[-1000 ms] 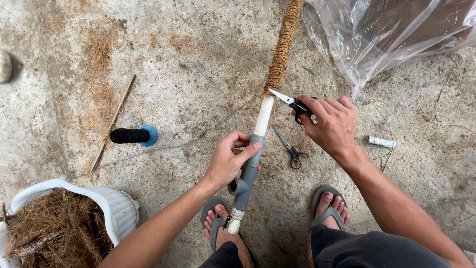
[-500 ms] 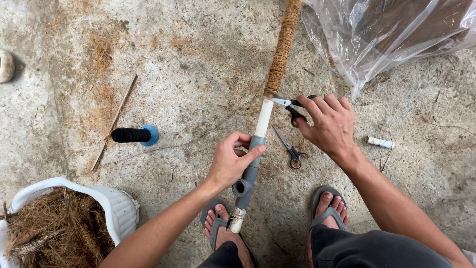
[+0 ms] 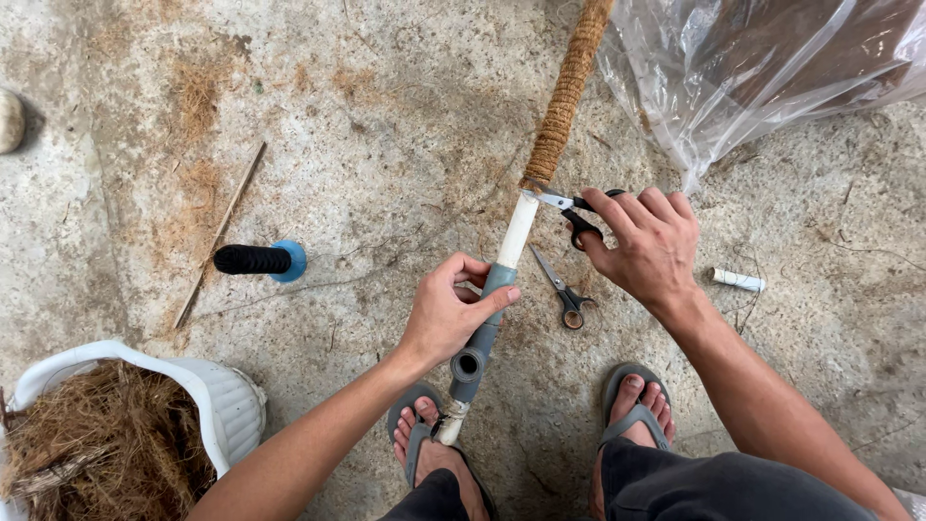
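My left hand (image 3: pixel 451 311) grips a long pole at its grey pipe fitting (image 3: pixel 479 333). Above the fitting the pole is bare white pipe (image 3: pixel 517 230), and further up it is wrapped in brown coir rope (image 3: pixel 565 92). My right hand (image 3: pixel 644 241) holds black-handled scissors (image 3: pixel 571 205), their blades touching the pole right at the lower end of the rope wrap. A second, smaller pair of scissors (image 3: pixel 560 287) lies on the concrete floor between my hands. The pole's lower end rests by my left foot (image 3: pixel 430 452).
A black spool on a blue base (image 3: pixel 258 260) lies left of the pole, with a thin stick (image 3: pixel 220 232) beside it. A white basket (image 3: pixel 207 396) of brown fibre is at lower left. A clear plastic bag (image 3: pixel 748 68) lies upper right, and a small white tube (image 3: pixel 738 280) to the right.
My right hand moved the scissors leftward, from beside the pole to its rope end. My left hand keeps its hold on the grey fitting.
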